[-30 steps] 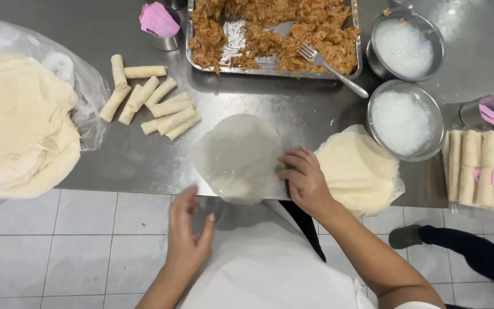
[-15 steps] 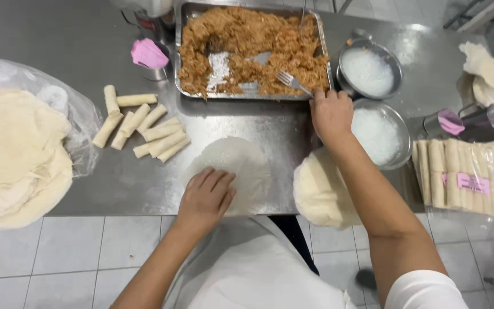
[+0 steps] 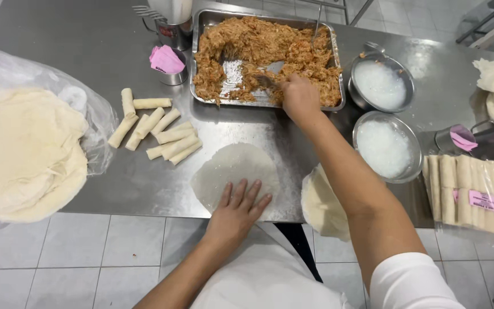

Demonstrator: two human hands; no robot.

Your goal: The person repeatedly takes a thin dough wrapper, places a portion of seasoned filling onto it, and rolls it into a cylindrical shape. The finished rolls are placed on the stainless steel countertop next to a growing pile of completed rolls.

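A thin round wrapper (image 3: 230,171) lies flat on the steel table (image 3: 75,63) near its front edge. My left hand (image 3: 236,213) rests flat on the wrapper's near edge, fingers spread. My right hand (image 3: 298,96) reaches into the metal tray (image 3: 208,23) of shredded orange-brown filling (image 3: 258,46) and grips a fork (image 3: 265,81) whose tines are dug into the filling. A small stack of wrappers (image 3: 320,207) hangs over the table edge under my right forearm.
Several rolled spring rolls (image 3: 154,130) lie left of the wrapper. A big wrapper pile in a plastic bag (image 3: 21,154) sits far left. Two steel bowls of white paste (image 3: 379,84) (image 3: 385,146) stand right of the tray, packaged rolls (image 3: 473,197) beyond. A cup with pink paper (image 3: 170,62).
My right hand went from the wrapper stack up to the tray and took the fork. My left hand came up onto the wrapper and stays pressed on it.
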